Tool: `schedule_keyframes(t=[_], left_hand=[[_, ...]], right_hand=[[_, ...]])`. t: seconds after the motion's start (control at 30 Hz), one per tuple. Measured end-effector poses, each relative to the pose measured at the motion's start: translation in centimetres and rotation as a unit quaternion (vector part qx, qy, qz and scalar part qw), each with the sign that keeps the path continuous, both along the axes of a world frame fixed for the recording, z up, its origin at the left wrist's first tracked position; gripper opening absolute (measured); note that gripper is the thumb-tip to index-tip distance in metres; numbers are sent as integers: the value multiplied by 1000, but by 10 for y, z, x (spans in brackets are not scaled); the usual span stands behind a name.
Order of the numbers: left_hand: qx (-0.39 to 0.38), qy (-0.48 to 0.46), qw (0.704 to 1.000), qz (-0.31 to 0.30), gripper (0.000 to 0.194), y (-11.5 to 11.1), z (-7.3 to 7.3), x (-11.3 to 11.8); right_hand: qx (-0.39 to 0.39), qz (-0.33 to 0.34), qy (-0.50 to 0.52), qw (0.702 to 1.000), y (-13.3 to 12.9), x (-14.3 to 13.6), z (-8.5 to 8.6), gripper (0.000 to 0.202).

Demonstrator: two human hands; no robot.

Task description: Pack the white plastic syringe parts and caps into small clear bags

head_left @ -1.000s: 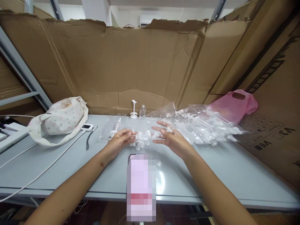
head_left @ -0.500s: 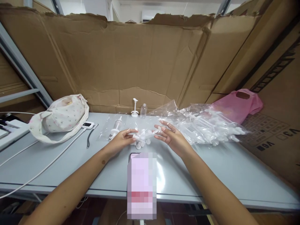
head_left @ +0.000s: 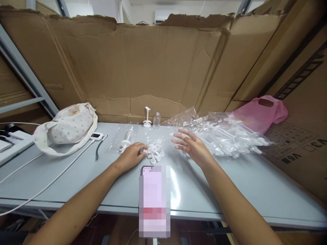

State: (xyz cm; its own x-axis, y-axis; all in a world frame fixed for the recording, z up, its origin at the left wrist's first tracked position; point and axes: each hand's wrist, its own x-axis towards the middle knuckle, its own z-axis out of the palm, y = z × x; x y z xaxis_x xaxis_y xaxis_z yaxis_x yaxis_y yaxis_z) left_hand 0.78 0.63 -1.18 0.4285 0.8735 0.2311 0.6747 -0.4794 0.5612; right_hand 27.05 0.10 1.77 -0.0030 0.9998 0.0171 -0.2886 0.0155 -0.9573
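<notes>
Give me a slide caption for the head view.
Left hand touches a pile of small white caps; right hand hovers open beside it.

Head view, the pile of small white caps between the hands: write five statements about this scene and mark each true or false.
1. The left hand touches the pile of small white caps. True.
2. The right hand grips a cap. False: its fingers are spread open, holding nothing, apart from the pile.
3. A pink plastic bag lies at the far right, against the cardboard. True.
4. The fabric shoulder bag sits to the right of the caps. False: it is at the left of the table.
5. A small clear bottle stands upright beside a white pump head at the back of the table. True.
</notes>
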Motion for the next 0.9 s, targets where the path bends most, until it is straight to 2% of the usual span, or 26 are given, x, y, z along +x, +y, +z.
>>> schedule_keyframes(t=[0.1, 0.3, 0.53, 0.73, 0.9], left_hand=[[35, 34, 999, 4, 19, -2, -1, 2], [96, 54, 994, 8, 35, -6, -1, 6], [95, 58, 994, 4, 35, -3, -4, 8], [86, 69, 994, -12, 32, -4, -4, 11], [101, 80, 992, 11, 34, -5, -4, 11]], right_hand=[[3, -1, -4, 1000, 2, 2, -1, 30], [2, -12, -12, 1000, 2, 2, 1, 29], [20, -32, -17, 999, 1, 6, 5, 29], [66, -62, -5, 996, 1, 14, 8, 32], [85, -103, 13, 991, 1, 16, 11, 32]])
